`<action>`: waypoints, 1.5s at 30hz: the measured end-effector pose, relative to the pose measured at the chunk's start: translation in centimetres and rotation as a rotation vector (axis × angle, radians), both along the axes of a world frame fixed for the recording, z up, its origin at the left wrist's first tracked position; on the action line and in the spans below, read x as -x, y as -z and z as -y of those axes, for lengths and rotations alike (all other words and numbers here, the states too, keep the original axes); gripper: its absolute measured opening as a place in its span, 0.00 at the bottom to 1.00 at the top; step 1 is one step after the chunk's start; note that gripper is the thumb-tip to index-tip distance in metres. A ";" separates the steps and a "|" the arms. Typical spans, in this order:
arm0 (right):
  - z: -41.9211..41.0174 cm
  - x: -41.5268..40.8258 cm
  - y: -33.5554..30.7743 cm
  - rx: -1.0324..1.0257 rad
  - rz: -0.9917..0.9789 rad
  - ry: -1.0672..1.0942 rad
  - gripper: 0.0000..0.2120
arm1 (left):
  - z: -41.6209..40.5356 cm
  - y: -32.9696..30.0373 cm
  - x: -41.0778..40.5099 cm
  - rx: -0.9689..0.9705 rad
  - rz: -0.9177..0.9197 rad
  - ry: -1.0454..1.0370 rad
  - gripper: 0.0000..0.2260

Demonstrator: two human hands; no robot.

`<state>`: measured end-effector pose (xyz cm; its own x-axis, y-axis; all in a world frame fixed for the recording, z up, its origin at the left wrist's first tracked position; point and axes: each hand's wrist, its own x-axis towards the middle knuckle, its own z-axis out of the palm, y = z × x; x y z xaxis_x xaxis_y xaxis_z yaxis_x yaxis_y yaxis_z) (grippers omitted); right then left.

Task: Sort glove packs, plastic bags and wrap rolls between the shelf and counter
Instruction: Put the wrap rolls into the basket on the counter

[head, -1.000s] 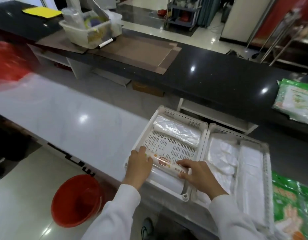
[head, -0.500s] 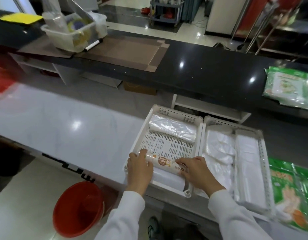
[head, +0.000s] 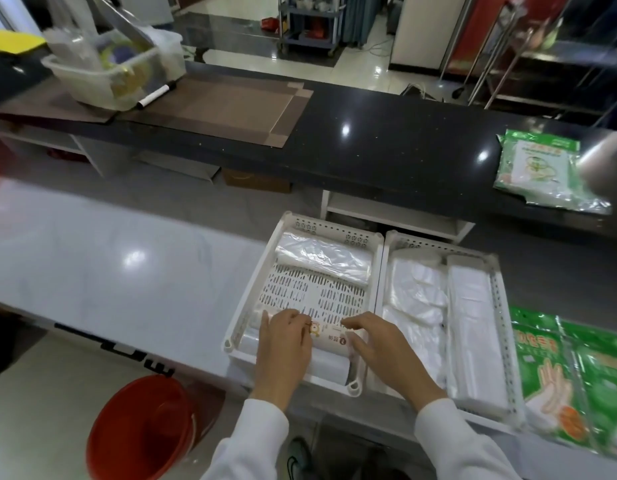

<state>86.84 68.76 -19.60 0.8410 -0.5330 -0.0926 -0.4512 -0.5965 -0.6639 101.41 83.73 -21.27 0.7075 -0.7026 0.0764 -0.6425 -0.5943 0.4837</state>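
**Both hands settle a wrap roll in the left tray**

Here the left tray [head: 251, 299] sits on a pale bench [head: 109, 271]; behind it runs a dark bench [head: 369, 140], below it a red bucket [head: 140, 427] on the tiled floor. In the tray's near end lies the printed wrap roll [head: 329, 336]. The left hand [head: 283, 344] rests across its left end, fingers loosely bent; the right hand [head: 380, 348] touches its right end with curved fingertips. Right of the tray, a second tray [head: 504, 306] holds plastic bags [head: 414, 289]; beyond it lie green glove packs [head: 574, 375]. Since a second ago the roll has turned straight across the tray.
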 end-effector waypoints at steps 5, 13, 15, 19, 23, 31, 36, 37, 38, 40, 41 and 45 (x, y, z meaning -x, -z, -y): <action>2.2 2.8 -1.0 -0.124 0.134 0.104 0.09 | 2.4 -1.3 2.2 0.031 -0.037 0.222 0.09; 7.4 10.8 -2.9 -0.197 0.296 0.225 0.14 | 8.5 -4.3 9.1 0.132 -0.166 0.252 0.09; 8.9 13.5 -3.3 -0.196 0.331 0.246 0.13 | 10.4 -4.9 11.6 0.180 -0.197 0.241 0.09; 11.4 19.9 -3.5 -0.198 0.375 0.290 0.14 | 14.1 -5.6 17.2 0.274 -0.280 0.246 0.09; 13.2 26.5 -3.0 -0.244 0.375 0.332 0.16 | 17.4 -6.0 23.3 0.330 -0.367 0.258 0.10; 15.9 37.8 -2.3 -0.297 0.388 0.488 0.13 | 22.1 -5.5 33.2 0.388 -0.534 0.280 0.14; 16.6 41.8 -1.9 -0.317 0.416 0.597 0.11 | 24.1 -5.0 37.0 0.326 -0.590 0.343 0.13; 16.8 42.3 -1.9 -0.323 0.422 0.612 0.11 | 24.6 -5.0 37.6 0.308 -0.595 0.358 0.12; 16.9 42.6 -1.9 -0.328 0.424 0.625 0.11 | 25.2 -4.9 38.1 0.294 -0.600 0.373 0.12; 17.3 43.4 -1.9 -0.321 0.422 0.651 0.11 | 26.4 -4.7 39.1 0.270 -0.619 0.410 0.11; 17.6 43.8 -1.9 -0.316 0.419 0.665 0.11 | 27.0 -4.6 39.5 0.260 -0.630 0.429 0.10; 18.9 45.6 -1.8 -0.301 0.382 0.761 0.12 | 29.3 -4.2 41.4 0.247 -0.675 0.493 0.09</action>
<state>41.24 49.83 -17.82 0.2726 -0.9564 -0.1050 -0.3691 -0.0032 -0.9294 59.99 54.38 -17.10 0.2757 -0.9595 -0.0588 -0.3284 -0.1515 0.9323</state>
